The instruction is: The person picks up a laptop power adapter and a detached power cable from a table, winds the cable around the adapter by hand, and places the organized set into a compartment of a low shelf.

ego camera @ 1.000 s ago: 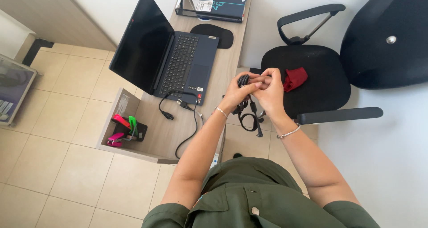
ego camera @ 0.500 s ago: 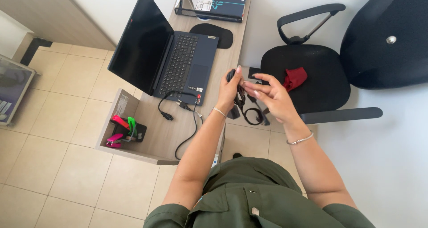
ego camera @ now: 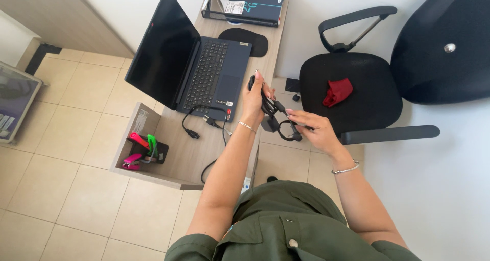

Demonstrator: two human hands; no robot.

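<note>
We see the left hand [ego camera: 253, 96] raised upright above the desk's [ego camera: 201, 154] right edge, its fingers wrapped in a closed grip about a bundle of black cable [ego camera: 269, 107]. The right hand [ego camera: 312, 129] sits just beside it, lower and to the right, its fingertips [ego camera: 291, 113] pinching a loop of that same cable, while a small black block on the cord hangs between the two hands. The cable is held in the air, over the gap between the desk and the black office chair [ego camera: 352, 90], resting on neither.

On the desk we find an open dark laptop [ego camera: 196, 69] with a blank screen, and near its front edge a second black cord [ego camera: 204, 120] lies loose, one strand trailing off toward the desk's near edge. Beyond the laptop lies a black mouse pad [ego camera: 245, 40], and past that a wire tray [ego camera: 244, 8] bearing a dark book. At the desk's near left corner we note a small holder with pink and green items [ego camera: 143, 150]; what they are exactly we cannot tell.

A red cloth [ego camera: 337, 91] lies on the chair seat. A thin bracelet circles each wrist. The person wears an olive-green shirt [ego camera: 286, 225], and pale floor tiles [ego camera: 66, 138] spread out left of the desk.
</note>
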